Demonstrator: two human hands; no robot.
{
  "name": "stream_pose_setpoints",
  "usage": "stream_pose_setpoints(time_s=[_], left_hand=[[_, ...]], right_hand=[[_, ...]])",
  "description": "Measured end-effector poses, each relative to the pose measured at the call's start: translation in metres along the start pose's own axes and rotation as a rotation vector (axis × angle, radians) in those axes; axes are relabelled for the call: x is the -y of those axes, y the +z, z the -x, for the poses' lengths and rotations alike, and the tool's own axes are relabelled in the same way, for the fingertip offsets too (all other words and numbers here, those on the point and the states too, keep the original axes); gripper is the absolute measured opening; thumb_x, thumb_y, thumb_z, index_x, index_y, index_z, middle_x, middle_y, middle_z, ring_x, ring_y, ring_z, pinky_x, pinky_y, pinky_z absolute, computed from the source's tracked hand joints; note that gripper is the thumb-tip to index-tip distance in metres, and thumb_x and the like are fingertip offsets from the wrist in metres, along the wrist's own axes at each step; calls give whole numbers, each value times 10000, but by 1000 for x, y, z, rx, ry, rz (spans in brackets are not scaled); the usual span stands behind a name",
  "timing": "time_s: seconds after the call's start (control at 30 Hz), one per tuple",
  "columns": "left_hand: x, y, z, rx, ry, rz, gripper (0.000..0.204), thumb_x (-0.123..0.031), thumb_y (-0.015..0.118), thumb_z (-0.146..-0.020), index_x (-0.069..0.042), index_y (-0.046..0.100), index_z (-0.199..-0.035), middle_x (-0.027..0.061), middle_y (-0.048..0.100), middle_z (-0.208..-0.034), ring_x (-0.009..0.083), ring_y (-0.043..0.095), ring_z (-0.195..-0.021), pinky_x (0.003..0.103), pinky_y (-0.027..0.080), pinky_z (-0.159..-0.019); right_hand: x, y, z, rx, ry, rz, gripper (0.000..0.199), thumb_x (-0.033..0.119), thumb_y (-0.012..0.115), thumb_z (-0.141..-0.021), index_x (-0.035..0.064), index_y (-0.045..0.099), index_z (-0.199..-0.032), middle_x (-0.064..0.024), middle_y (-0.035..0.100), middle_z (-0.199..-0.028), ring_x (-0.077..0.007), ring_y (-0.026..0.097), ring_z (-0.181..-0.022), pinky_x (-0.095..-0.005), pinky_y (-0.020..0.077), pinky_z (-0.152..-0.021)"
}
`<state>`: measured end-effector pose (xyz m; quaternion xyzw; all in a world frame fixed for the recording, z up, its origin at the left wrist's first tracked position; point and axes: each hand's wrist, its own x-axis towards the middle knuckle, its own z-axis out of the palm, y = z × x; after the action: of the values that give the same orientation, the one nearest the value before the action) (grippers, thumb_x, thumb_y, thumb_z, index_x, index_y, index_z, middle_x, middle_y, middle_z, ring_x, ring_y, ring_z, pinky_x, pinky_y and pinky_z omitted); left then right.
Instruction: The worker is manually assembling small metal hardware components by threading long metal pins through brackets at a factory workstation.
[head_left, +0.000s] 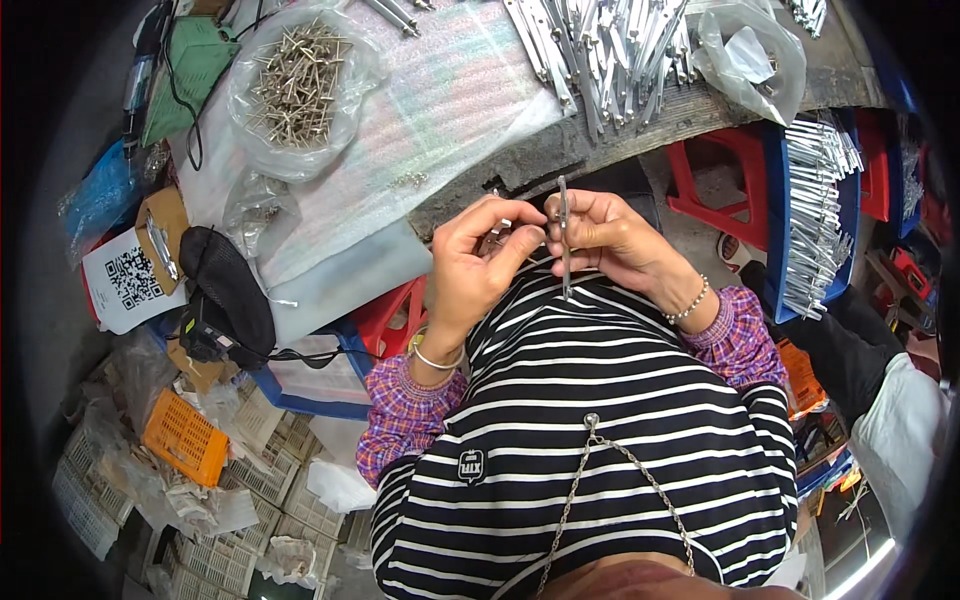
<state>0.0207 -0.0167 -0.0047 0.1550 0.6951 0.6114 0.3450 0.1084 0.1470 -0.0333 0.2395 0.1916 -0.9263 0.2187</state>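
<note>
Right hand [610, 235]: pinched a thin metal strip [564, 235] upright, frame centre.
Left hand [480, 260]: fingers closed on a small fitting beside it.
Progress: strips [600, 45] heaped on tabletop [420, 110] unassembled; many finished in blue bin [776, 200].

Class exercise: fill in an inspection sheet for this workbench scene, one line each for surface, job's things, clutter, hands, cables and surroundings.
Surface: workbench covered with a pale foam sheet, its edge worn.
Job's things: thin metal strip held upright; a small metal part at the left fingertips, too small to tell.
Clutter: clear bag of metal pins; pile of metal strips; crumpled plastic bag.
Hands: left hand pinching the small part; right hand gripping the strip; both meet over the lap.
Cables: black cable across the bench's left end.
Surroundings: blue crate of metal strips; red stool; orange crate; white crates on the floor.
</note>
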Motion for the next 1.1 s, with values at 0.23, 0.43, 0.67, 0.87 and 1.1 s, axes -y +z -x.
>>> stream_pose_setpoints(time_s=[0.23,0.43,0.67,0.87,1.1], left_hand=[[1,8,-4,-93,67,-32,63,41,628,-777,23,627,-838,-24,562,-771,7,435,-616,145,307,-528],[-3,11,-4,-123,32,-73,57,42,630,-773,20,627,-825,-33,553,-759,-6,421,-604,141,296,-515],[-2,12,-5,-99,28,-63,54,35,627,-781,24,629,-834,-19,557,-755,7,447,-612,143,311,-521],[-2,11,-7,-43,-56,28,56,17,609,-804,35,630,-853,4,570,-765,42,493,-669,167,363,-593],[3,11,-8,-58,10,63,47,4,632,-783,28,637,-823,14,589,-744,26,507,-617,159,366,-512]], right_hand=[[0,1,0,-75,-47,-53,212,93,593,-849,24,554,-1046,-47,618,-856,-140,625,-793,-318,564,-718],[1,2,1,-121,-60,-27,224,78,599,-843,14,561,-1055,-57,629,-851,-149,636,-781,-315,566,-704],[-1,-1,1,-129,-73,-16,172,58,611,-828,26,562,-989,-67,632,-834,-153,641,-751,-299,565,-691],[-1,-1,1,-121,-71,0,159,57,613,-827,33,555,-972,-64,632,-823,-155,641,-747,-290,565,-678],[-1,-2,0,-109,-50,-21,153,52,607,-831,29,544,-969,-71,630,-824,-153,642,-737,-292,569,-670]])
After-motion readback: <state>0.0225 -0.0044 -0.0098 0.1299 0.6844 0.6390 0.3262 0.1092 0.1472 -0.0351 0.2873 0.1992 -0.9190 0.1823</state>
